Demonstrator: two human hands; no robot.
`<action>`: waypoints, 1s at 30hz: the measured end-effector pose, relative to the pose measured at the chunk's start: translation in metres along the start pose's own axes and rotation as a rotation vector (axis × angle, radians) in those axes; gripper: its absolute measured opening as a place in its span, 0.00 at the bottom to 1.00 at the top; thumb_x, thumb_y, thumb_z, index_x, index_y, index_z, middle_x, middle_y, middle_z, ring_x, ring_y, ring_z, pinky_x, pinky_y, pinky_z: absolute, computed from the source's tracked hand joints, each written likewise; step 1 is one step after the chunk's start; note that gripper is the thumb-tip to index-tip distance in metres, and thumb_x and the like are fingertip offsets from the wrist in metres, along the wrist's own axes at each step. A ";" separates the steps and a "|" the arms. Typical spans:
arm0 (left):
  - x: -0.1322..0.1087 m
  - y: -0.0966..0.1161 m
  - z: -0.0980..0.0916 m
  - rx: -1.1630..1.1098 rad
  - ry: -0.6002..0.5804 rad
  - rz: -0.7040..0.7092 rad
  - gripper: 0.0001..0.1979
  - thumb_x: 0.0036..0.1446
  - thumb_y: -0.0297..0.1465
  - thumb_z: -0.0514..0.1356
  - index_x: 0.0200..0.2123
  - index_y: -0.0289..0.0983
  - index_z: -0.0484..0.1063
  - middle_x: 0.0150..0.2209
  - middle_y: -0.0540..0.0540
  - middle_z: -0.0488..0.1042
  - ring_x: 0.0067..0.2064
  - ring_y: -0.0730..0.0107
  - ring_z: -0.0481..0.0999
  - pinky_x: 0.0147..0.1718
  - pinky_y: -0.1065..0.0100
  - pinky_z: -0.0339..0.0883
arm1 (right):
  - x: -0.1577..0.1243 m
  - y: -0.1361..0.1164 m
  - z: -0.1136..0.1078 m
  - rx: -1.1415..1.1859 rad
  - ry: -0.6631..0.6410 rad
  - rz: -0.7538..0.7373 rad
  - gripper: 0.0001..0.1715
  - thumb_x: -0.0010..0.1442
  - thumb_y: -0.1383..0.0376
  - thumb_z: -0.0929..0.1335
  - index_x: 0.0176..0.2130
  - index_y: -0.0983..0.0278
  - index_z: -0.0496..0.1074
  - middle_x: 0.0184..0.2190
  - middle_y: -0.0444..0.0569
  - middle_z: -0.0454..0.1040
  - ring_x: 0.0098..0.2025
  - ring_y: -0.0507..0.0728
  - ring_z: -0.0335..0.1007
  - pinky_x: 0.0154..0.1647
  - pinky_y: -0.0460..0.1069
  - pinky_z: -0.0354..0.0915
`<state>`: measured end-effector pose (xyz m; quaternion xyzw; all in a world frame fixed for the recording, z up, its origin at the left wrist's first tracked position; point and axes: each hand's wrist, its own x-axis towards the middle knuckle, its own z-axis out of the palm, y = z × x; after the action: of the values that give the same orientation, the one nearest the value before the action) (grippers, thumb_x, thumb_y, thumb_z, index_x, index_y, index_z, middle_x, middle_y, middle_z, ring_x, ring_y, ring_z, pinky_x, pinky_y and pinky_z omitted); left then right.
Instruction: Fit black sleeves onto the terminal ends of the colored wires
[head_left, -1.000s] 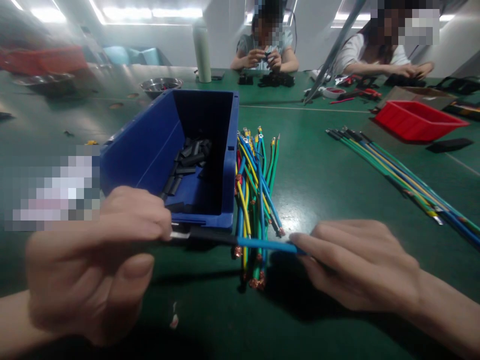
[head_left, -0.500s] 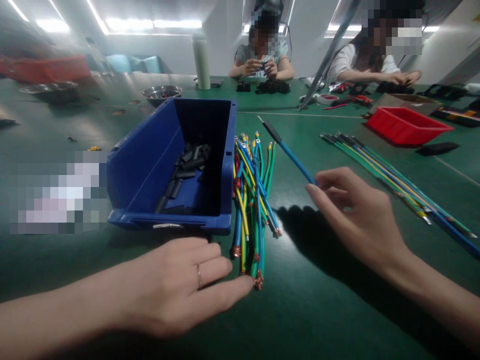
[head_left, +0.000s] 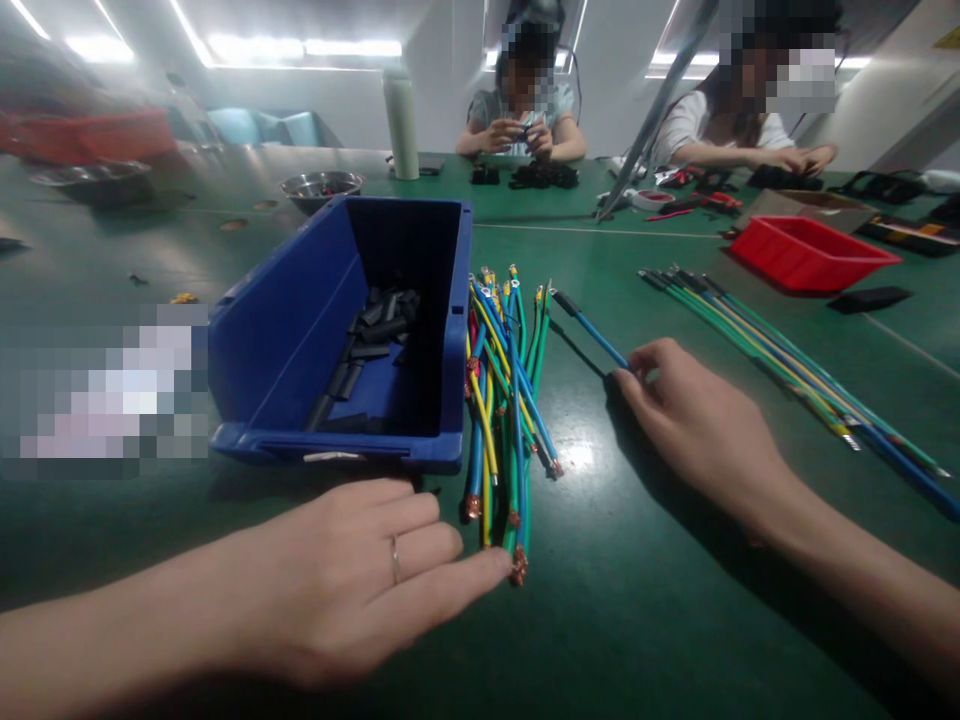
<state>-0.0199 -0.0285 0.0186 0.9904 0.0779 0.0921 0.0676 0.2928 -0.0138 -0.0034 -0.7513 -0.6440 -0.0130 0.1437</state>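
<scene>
My right hand [head_left: 694, 430] pinches a blue cable [head_left: 598, 340] between thumb and fingers, low over the green tabletop. Black sleeving and a metal terminal show at the cable's far end; its near end is hidden in the hand. My left hand [head_left: 352, 580] lies flat with its fingers stretched out, a ring on one of them. Its index fingertip touches the bare copper ends of a loose bundle of blue, green and yellow cables [head_left: 514, 400]. Left of that bundle stands a blue bin [head_left: 337, 450] holding short black tubes [head_left: 386, 325].
On the right lies another row of cables [head_left: 757, 340], with a red tray [head_left: 814, 255] beyond. A metal bowl [head_left: 322, 188] and a pale bottle [head_left: 401, 125] stand behind the bin. Two people [head_left: 525, 120] work across the table; a slanted pole [head_left: 656, 115] rises before them.
My right hand has lowered the blue cable toward the tabletop, and the cable's far end has come down and nearer the bundle. My left hand has barely moved.
</scene>
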 end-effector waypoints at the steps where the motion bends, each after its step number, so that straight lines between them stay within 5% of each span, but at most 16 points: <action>1: 0.000 0.000 0.000 -0.002 0.005 0.001 0.19 0.72 0.23 0.40 0.60 0.32 0.61 0.37 0.46 0.80 0.34 0.66 0.76 0.34 0.64 0.69 | 0.001 0.001 0.000 -0.012 0.004 -0.004 0.18 0.63 0.52 0.58 0.41 0.62 0.66 0.34 0.54 0.74 0.32 0.62 0.70 0.28 0.52 0.59; 9: -0.003 0.000 -0.004 -0.004 -0.014 -0.014 0.20 0.70 0.21 0.45 0.62 0.33 0.61 0.38 0.45 0.80 0.36 0.65 0.78 0.37 0.64 0.73 | 0.016 0.023 -0.005 -0.010 -0.053 -0.127 0.22 0.63 0.50 0.62 0.48 0.62 0.63 0.35 0.50 0.74 0.31 0.59 0.72 0.28 0.51 0.62; 13: -0.003 0.000 -0.004 -0.005 -0.015 -0.013 0.20 0.71 0.22 0.44 0.62 0.34 0.61 0.38 0.45 0.80 0.37 0.66 0.78 0.39 0.65 0.73 | 0.022 0.043 -0.023 0.122 -0.328 -0.351 0.17 0.65 0.52 0.63 0.46 0.60 0.64 0.23 0.41 0.70 0.20 0.53 0.65 0.21 0.49 0.58; 19: 0.001 -0.001 -0.005 -0.010 -0.003 0.001 0.20 0.71 0.21 0.41 0.60 0.33 0.64 0.37 0.45 0.80 0.34 0.66 0.77 0.36 0.66 0.72 | 0.016 0.057 -0.038 0.285 -0.574 -0.469 0.08 0.68 0.62 0.62 0.37 0.59 0.70 0.21 0.40 0.72 0.17 0.49 0.69 0.16 0.44 0.61; 26: 0.000 -0.002 -0.003 0.002 -0.002 0.003 0.20 0.72 0.23 0.40 0.61 0.33 0.63 0.38 0.45 0.80 0.35 0.66 0.77 0.36 0.65 0.72 | 0.017 0.052 -0.032 0.199 -0.420 -0.380 0.07 0.65 0.65 0.63 0.40 0.58 0.71 0.22 0.40 0.73 0.15 0.50 0.69 0.15 0.44 0.60; 30: -0.002 -0.002 -0.004 0.015 0.005 -0.009 0.18 0.71 0.23 0.47 0.61 0.35 0.63 0.39 0.46 0.80 0.36 0.67 0.77 0.39 0.66 0.72 | 0.018 0.045 -0.032 0.031 -0.266 -0.323 0.08 0.63 0.64 0.64 0.41 0.57 0.72 0.27 0.45 0.76 0.22 0.54 0.72 0.21 0.48 0.59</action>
<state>-0.0227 -0.0267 0.0220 0.9903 0.0830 0.0938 0.0604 0.3450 -0.0102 0.0221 -0.6312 -0.7694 0.0734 0.0648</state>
